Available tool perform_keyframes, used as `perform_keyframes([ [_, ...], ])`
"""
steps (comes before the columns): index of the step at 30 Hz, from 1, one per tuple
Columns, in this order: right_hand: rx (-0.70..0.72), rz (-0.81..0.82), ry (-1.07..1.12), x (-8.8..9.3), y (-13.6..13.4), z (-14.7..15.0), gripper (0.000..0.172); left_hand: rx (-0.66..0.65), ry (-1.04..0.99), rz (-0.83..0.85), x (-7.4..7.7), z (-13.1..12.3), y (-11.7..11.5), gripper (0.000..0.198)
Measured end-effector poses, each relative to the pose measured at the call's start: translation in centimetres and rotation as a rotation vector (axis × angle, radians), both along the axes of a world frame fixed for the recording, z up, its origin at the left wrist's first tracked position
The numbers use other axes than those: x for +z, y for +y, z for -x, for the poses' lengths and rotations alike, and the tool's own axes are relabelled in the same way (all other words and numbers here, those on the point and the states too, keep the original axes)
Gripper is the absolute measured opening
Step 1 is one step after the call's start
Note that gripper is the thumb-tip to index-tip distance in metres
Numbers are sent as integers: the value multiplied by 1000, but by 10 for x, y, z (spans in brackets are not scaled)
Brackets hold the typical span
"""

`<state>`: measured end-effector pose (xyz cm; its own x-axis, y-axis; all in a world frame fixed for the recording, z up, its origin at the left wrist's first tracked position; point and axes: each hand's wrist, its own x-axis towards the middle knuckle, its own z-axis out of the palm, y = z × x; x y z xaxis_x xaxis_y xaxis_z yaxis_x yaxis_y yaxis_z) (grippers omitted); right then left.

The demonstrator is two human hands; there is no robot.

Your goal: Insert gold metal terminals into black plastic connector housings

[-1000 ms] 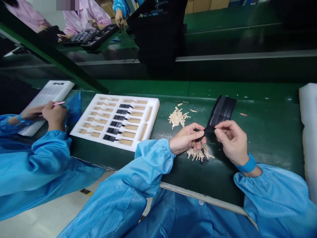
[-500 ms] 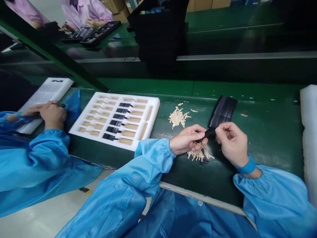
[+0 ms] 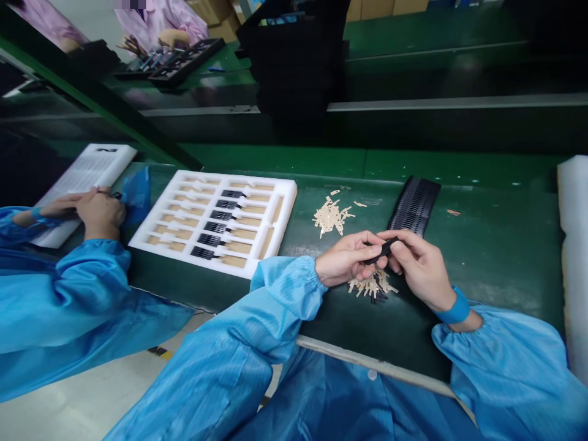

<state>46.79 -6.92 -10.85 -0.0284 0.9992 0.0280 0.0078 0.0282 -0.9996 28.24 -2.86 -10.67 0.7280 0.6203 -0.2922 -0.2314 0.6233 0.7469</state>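
Observation:
Between my hands is a small black strip-like part point(image 3: 382, 251), its exact kind too small to make out. My left hand point(image 3: 351, 258) pinches its near end, and the fingers of my right hand point(image 3: 420, 263) close on the other end. Under them lies a pile of small pale metal tabs point(image 3: 370, 286) with some black pieces mixed in. Just behind my right hand sits a row of black slotted parts point(image 3: 413, 205), packed side by side. A second heap of pale metal tabs point(image 3: 331, 216) lies farther back, left of that row.
A white foam tray point(image 3: 289, 208) with black pieces in several slots stands to the left. Beyond it, a co-worker's hands point(image 3: 98, 211) work by another white tray point(image 3: 98, 165) and a blue sheet point(image 3: 136, 193). White foam point(image 3: 574, 245) borders the right. A black stack point(image 3: 298, 67) rises behind.
My right hand has moved left and closed onto the black part, coming up against my left hand. The left hand has hardly moved.

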Motion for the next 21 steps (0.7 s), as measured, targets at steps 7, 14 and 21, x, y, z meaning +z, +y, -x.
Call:
perform_keyframes([
  [7,105,148,345,2,-8,5,36,-102,-87,0,2,3,-2,47],
  [14,111,171,277,3,-4,2,43,-54,-66,-38,-2,2,-2,41],
  [21,-48,-99,-203,-1,-3,1,38,104,114,-210,-2,-6,-6,40],
])
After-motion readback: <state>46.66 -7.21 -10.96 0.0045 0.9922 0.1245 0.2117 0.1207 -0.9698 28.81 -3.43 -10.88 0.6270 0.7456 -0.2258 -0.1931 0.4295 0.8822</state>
